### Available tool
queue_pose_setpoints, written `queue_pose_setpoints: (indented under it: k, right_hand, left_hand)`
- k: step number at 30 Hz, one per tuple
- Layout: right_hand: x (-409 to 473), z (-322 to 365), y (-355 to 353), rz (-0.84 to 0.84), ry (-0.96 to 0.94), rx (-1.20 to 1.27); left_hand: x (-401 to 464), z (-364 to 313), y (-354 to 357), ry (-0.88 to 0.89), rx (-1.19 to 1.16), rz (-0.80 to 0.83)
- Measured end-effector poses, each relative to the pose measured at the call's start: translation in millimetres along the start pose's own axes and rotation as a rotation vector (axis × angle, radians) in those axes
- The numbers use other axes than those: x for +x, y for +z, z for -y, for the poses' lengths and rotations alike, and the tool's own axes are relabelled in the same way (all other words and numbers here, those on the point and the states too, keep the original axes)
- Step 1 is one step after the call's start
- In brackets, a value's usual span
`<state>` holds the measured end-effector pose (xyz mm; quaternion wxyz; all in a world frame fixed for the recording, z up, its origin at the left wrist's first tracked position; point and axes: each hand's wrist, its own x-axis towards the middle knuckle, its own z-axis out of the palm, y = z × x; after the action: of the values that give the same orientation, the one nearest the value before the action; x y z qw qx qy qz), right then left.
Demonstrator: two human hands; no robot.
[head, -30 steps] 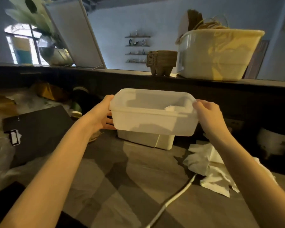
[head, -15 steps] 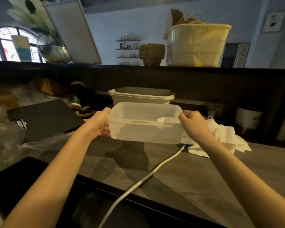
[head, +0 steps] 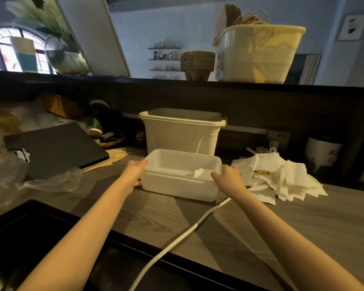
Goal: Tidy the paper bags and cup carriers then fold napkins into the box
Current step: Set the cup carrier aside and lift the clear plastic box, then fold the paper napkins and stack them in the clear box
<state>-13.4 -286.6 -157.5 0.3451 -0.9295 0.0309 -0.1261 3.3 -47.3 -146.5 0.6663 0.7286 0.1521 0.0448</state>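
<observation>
Head view shows the left hand (head: 135, 172) and right hand (head: 229, 178) gripping the translucent box (head: 179, 175) resting on the table (head: 303, 223), napkin pile (head: 282, 177) just right of it; folding likely comes next.

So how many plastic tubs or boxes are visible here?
3: a small white box held by both hands on the counter, a taller tub directly behind it, and a large bin on the upper ledge. More may be hidden.
</observation>
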Motion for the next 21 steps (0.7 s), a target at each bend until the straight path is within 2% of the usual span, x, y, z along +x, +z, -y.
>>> queue_pose_setpoints:
  k: [4,8,10,13,17,21]
  right_hand:
    - [8.1,-4.4,-0.6,0.051,-0.013,-0.037]
    - [10.0,-9.8,-16.2,0.006,-0.031,-0.034]
    - [7.6,-11.5,-31.9,-0.044,-0.041,-0.028]
    - [1.9,-17.2,-58.2,-0.101,-0.104,-0.034]
    - [-6.6,-31.8,-89.0,-0.227,-0.111,-0.068]
    - [-5.5,-58.2,-111.7,-0.372,-0.066,-0.208]
  left_hand:
    - [1.3,2.4,6.9,0.059,0.083,-0.019]
    - [-0.3,-0.2,12.0,0.314,0.377,-0.218]
    - [-8.1,-12.5,21.0,0.441,0.421,-0.263]
    - [-25.9,-33.4,47.2,0.578,0.284,-0.14]
    - [-51.7,-48.9,93.1,0.605,0.139,0.089]
    - [-65.6,-50.9,146.2,0.616,0.114,0.227]
